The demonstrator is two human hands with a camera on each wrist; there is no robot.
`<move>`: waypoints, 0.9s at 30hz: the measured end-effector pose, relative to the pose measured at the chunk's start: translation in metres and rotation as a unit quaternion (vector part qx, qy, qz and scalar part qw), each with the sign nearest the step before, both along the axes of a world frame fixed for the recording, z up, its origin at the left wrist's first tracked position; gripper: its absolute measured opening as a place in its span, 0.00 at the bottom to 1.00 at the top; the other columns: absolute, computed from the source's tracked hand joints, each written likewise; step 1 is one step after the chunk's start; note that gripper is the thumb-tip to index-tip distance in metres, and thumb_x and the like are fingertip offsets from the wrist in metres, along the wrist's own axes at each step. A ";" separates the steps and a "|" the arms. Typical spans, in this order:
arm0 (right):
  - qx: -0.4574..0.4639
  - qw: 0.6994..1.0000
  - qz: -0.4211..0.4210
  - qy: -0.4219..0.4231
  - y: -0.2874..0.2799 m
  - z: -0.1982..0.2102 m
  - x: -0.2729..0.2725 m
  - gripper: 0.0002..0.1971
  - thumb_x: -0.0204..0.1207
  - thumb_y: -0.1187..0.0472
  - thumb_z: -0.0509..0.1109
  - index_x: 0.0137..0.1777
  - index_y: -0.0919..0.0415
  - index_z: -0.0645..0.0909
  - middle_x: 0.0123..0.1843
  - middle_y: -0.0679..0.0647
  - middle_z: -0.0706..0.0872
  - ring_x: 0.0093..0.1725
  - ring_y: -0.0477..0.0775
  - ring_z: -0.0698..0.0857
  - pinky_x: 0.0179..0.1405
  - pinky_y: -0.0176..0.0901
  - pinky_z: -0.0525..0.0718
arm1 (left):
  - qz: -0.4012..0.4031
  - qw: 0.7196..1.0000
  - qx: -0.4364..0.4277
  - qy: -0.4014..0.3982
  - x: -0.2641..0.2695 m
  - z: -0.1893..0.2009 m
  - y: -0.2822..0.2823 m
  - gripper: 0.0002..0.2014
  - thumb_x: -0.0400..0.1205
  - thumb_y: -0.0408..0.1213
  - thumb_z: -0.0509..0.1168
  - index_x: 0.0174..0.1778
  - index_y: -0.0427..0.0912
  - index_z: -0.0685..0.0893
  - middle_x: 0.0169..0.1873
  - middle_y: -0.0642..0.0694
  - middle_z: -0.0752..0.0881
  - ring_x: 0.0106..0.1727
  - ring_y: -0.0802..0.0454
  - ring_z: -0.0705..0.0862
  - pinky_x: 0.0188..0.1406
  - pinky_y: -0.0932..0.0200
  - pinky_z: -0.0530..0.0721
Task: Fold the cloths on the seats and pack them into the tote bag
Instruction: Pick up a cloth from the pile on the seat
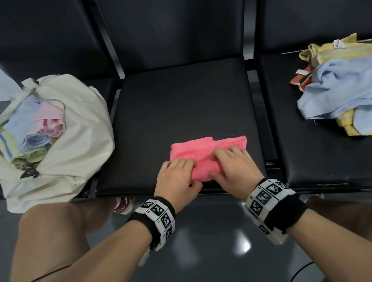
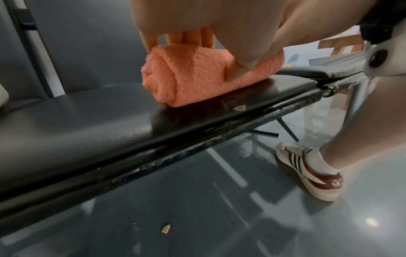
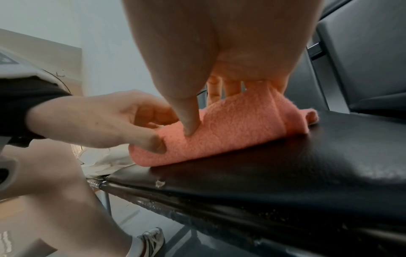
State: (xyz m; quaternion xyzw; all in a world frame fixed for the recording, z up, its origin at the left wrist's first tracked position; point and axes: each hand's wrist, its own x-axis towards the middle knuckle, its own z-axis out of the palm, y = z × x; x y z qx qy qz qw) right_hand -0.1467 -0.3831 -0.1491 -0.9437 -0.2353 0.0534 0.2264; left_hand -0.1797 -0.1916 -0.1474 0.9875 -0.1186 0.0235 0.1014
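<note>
head view: both hands, left hand (image 1: 175,176) and right hand (image 1: 231,164), curl round the pink cloth (image 1: 206,149), rolling it on the middle seat (image 1: 183,108); next, probably finish the roll and carry it to the tote bag (image 1: 77,153).

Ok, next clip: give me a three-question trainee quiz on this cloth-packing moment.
1. True or false: the pink cloth lies on the middle seat.
2. Which hands hold the pink cloth? A) left hand only B) right hand only C) both
3. Fill in: the unfolded light blue cloth and yellow cloths are heaped on the ___ seat, while the tote bag with rolled cloths sits on the opposite one.

Key: 1 true; 2 C, each hand has fingers on top and a thumb pressed into the near side of the half-rolled cloth; 3 right.
</note>
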 end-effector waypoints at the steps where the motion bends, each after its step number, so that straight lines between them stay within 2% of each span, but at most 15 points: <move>1: -0.002 1.000 -0.001 -0.005 0.000 0.000 -0.001 0.17 0.75 0.46 0.69 0.60 0.52 0.76 0.56 0.46 0.85 0.58 0.54 0.77 0.62 0.50 0.70 | 0.002 1.000 -0.001 0.006 0.000 0.000 0.000 0.20 0.68 0.50 0.58 0.49 0.45 0.85 0.40 0.52 0.87 0.44 0.48 0.85 0.50 0.56 0.69; 3: -0.003 1.000 -0.004 -0.011 -0.001 0.001 -0.002 0.19 0.73 0.43 0.67 0.59 0.52 0.79 0.55 0.47 0.85 0.58 0.55 0.78 0.62 0.51 0.71 | 0.009 1.000 -0.003 0.020 0.000 0.000 0.000 0.22 0.70 0.52 0.56 0.50 0.44 0.86 0.42 0.50 0.89 0.46 0.47 0.86 0.51 0.53 0.73; 6: -0.003 0.999 -0.003 -0.033 -0.001 0.003 -0.005 0.24 0.66 0.41 0.68 0.58 0.52 0.82 0.58 0.49 0.80 0.60 0.55 0.76 0.59 0.53 0.74 | 0.020 0.998 -0.007 0.055 0.000 0.004 -0.003 0.29 0.72 0.57 0.51 0.52 0.42 0.87 0.46 0.47 0.91 0.51 0.45 0.87 0.56 0.50 0.76; 8: -0.007 0.999 0.004 -0.049 0.000 0.003 -0.008 0.25 0.63 0.44 0.71 0.59 0.53 0.82 0.59 0.51 0.78 0.60 0.56 0.76 0.57 0.54 0.77 | 0.032 0.996 -0.005 0.084 0.003 0.007 -0.003 0.34 0.71 0.59 0.46 0.56 0.43 0.87 0.52 0.48 0.90 0.56 0.48 0.85 0.61 0.52 0.72; 10: -0.007 0.999 0.006 -0.053 0.000 0.003 -0.009 0.25 0.62 0.50 0.74 0.61 0.53 0.81 0.56 0.51 0.80 0.58 0.57 0.78 0.57 0.55 0.78 | 0.041 0.995 0.002 0.090 0.007 0.008 -0.001 0.34 0.70 0.59 0.44 0.57 0.45 0.87 0.53 0.52 0.89 0.58 0.52 0.82 0.63 0.55 0.66; 12: -0.004 0.999 -0.004 -0.048 0.000 0.002 -0.008 0.23 0.64 0.54 0.75 0.60 0.52 0.80 0.52 0.50 0.81 0.56 0.58 0.79 0.56 0.54 0.77 | 0.042 0.996 0.009 0.079 0.009 0.008 0.001 0.32 0.71 0.59 0.46 0.55 0.46 0.87 0.52 0.54 0.85 0.58 0.53 0.79 0.63 0.54 0.64; 14: -0.012 0.999 -0.009 -0.042 0.000 0.003 -0.006 0.20 0.67 0.54 0.75 0.60 0.51 0.80 0.51 0.50 0.81 0.55 0.58 0.79 0.58 0.55 0.76 | 0.036 0.998 0.009 0.050 0.008 0.008 0.001 0.27 0.72 0.58 0.51 0.54 0.47 0.87 0.52 0.54 0.81 0.57 0.51 0.77 0.62 0.52 0.67; 17: -0.037 0.999 -0.004 -0.034 0.000 0.005 -0.002 0.17 0.73 0.50 0.72 0.61 0.52 0.82 0.52 0.52 0.83 0.57 0.60 0.80 0.64 0.58 0.74 | 0.018 0.999 -0.024 -0.039 -0.001 0.005 0.001 0.20 0.71 0.51 0.62 0.55 0.45 0.84 0.54 0.51 0.80 0.57 0.49 0.78 0.58 0.49 0.72; 19: -0.056 0.998 0.005 -0.017 0.000 0.006 -0.001 0.18 0.77 0.46 0.67 0.64 0.52 0.81 0.55 0.53 0.83 0.59 0.60 0.79 0.67 0.58 0.71 | -0.002 0.997 -0.016 -0.074 -0.007 0.001 0.002 0.21 0.69 0.48 0.67 0.56 0.43 0.82 0.55 0.48 0.81 0.58 0.47 0.78 0.58 0.47 0.74; 21: -0.068 0.998 0.007 -0.003 0.000 0.006 -0.001 0.20 0.81 0.42 0.62 0.66 0.51 0.81 0.58 0.52 0.83 0.61 0.58 0.78 0.68 0.56 0.69 | -0.014 0.997 0.012 -0.072 -0.009 -0.002 0.002 0.24 0.67 0.47 0.71 0.58 0.41 0.82 0.55 0.46 0.82 0.58 0.44 0.79 0.59 0.45 0.74; 23: -0.065 0.998 0.005 -0.001 0.000 0.005 -0.001 0.20 0.82 0.41 0.60 0.64 0.51 0.82 0.58 0.51 0.82 0.61 0.57 0.78 0.68 0.55 0.69 | -0.016 0.998 0.033 -0.055 -0.007 -0.002 0.002 0.23 0.66 0.45 0.72 0.57 0.41 0.83 0.53 0.46 0.83 0.56 0.43 0.81 0.59 0.45 0.75; 26: -0.037 0.999 -0.008 -0.027 0.001 0.004 -0.003 0.23 0.77 0.39 0.57 0.55 0.53 0.86 0.54 0.51 0.79 0.55 0.57 0.77 0.58 0.56 0.75 | -0.003 0.999 0.047 -0.014 -0.003 0.004 -0.001 0.20 0.67 0.48 0.67 0.53 0.44 0.84 0.49 0.50 0.84 0.54 0.45 0.82 0.56 0.48 0.75; 27: -0.025 0.999 -0.013 -0.034 0.001 0.004 -0.003 0.23 0.76 0.40 0.59 0.55 0.54 0.86 0.53 0.51 0.79 0.54 0.57 0.77 0.57 0.56 0.76 | 0.002 0.999 0.051 -0.001 -0.001 0.006 -0.001 0.20 0.67 0.50 0.65 0.52 0.45 0.84 0.48 0.51 0.84 0.52 0.47 0.81 0.55 0.49 0.75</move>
